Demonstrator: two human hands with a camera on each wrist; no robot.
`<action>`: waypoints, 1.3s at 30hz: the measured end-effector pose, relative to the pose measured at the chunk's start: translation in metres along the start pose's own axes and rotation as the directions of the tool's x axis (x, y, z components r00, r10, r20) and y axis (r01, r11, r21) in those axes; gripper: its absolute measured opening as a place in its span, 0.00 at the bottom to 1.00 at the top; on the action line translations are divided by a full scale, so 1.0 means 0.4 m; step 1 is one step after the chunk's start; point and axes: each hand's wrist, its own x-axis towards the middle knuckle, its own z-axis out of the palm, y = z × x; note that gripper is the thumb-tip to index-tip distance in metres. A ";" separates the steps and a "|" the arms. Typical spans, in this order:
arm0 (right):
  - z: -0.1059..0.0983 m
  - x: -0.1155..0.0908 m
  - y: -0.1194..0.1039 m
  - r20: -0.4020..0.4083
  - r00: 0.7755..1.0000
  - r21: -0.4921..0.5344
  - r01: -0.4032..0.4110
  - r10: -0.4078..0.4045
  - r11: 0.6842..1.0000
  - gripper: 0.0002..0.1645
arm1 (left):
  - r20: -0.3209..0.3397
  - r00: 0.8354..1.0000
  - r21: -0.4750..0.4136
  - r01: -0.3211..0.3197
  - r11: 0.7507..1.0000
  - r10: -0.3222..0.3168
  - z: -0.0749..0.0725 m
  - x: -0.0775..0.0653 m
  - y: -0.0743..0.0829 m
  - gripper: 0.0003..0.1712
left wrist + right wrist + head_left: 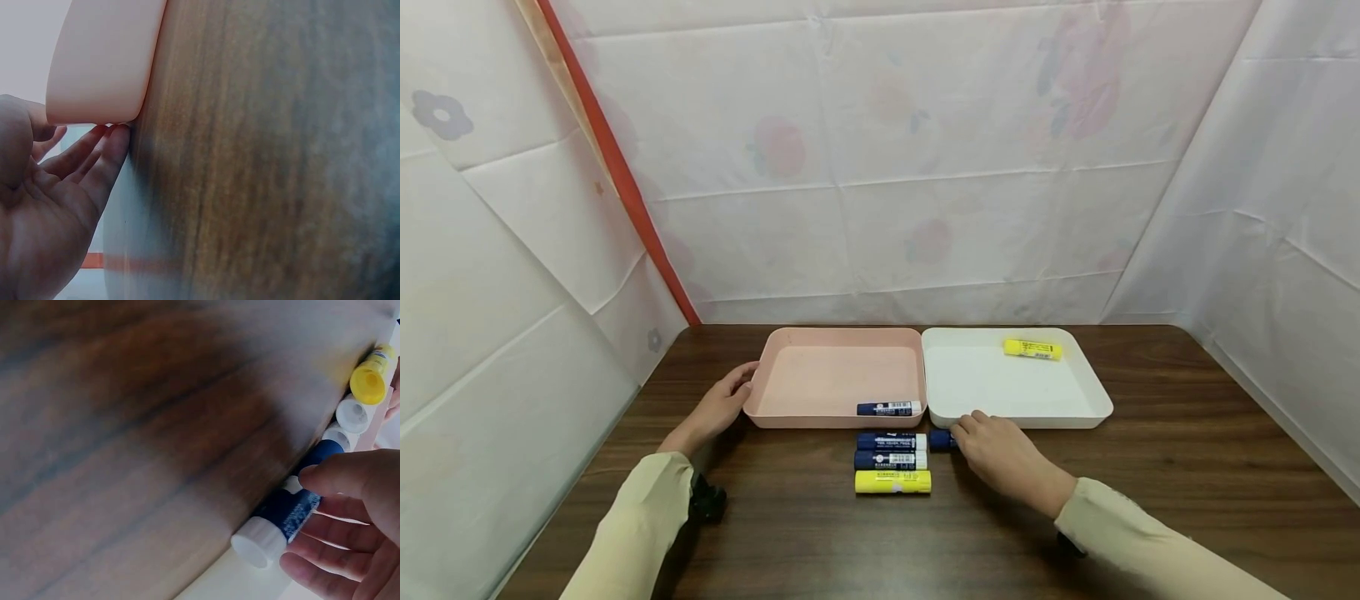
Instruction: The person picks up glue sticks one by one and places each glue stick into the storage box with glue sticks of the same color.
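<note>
My right hand [1003, 454] pinches a blue glue stick [290, 509] with a white cap, thumb on one side and fingers on the other. It lies along the white tray's [977, 387] front wall; in the head view the hand covers its right part. My left hand [718, 408] rests its fingertips against the left outer wall of the pink tray [835, 367], fingers only slightly bent. Inside that tray, another blue glue stick [886, 408] lies along the front wall. A yellow glue stick [1032, 349] lies at the back of the white tray.
In front of the pink tray, two blue glue sticks [891, 442] and a yellow glue stick [892, 482] lie in a stack of rows on the dark wooden table [805, 533]. The trays stand side by side. Patterned white sheeting [865, 167] closes off the back and sides.
</note>
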 end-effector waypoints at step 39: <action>-0.058 0.027 0.040 -0.090 0.995 0.122 -0.023 0.034 0.992 0.05 | 0.006 1.000 -0.012 -0.001 1.000 0.001 -0.003 -0.007 0.005 0.27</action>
